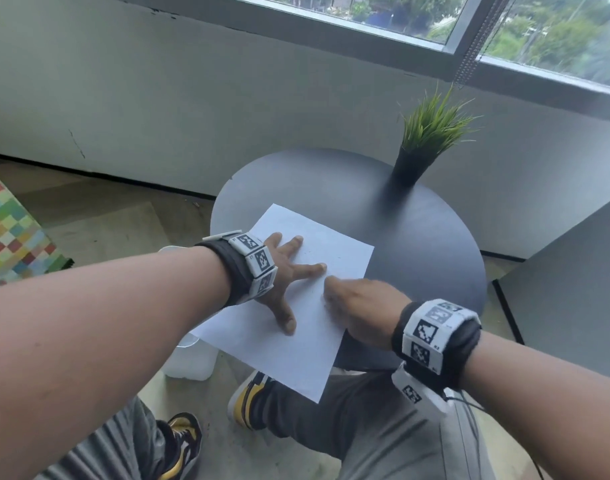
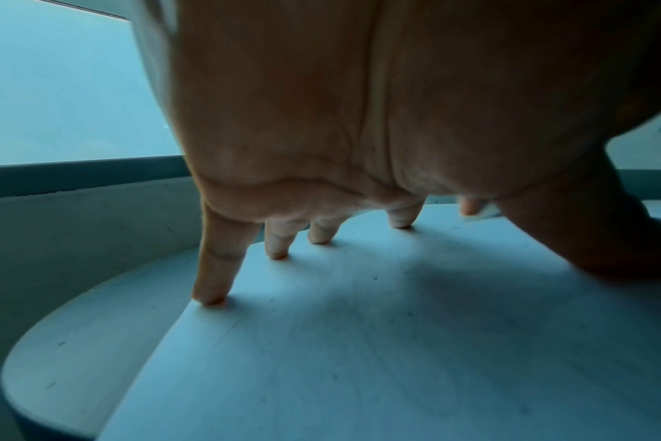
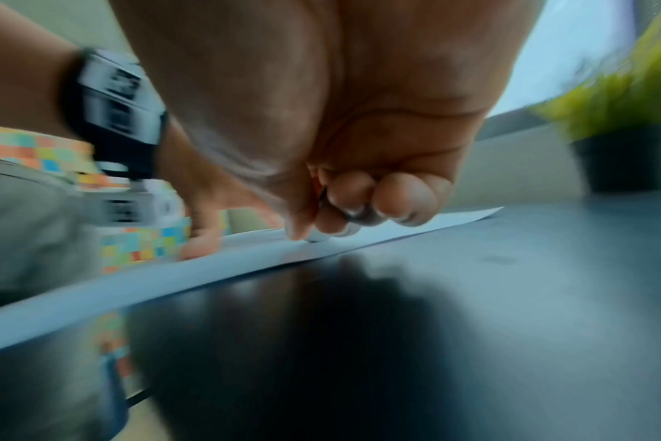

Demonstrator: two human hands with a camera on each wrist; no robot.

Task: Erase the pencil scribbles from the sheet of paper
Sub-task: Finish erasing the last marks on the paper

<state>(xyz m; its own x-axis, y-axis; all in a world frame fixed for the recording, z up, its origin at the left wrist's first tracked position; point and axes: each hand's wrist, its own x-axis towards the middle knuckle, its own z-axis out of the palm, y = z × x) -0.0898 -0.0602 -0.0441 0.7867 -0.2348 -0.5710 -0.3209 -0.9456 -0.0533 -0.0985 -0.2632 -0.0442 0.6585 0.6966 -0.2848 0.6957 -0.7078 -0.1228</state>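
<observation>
Your left hand [image 1: 279, 268] is spread flat on the sheet of paper [image 1: 296, 348], fingers [image 2: 212, 268] straight and fanned out, tips pressing down, thumb splayed toward you. The sheet lies on the round dark bench [image 1: 418, 244], with the near corner hanging off the edge over your knee.

Your right hand [image 1: 362, 306] sits just right of your left index fingertip, nearly touching it. Its fingers are curled tight and tucked under, pinching something small against the paper. In the right wrist view a whitish bit [image 3: 317, 237] pokes out below the thumb onto the sheet, likely the eraser, but it's too blurry to say for sure.

Only a few faint specks show on the paper near your left fingertips.

Past your right hand, on the far side of the bench, stands a potted grass plant [image 1: 425, 147]. Down left of your left arm there's a white container [image 1: 192, 358] on the floor.
</observation>
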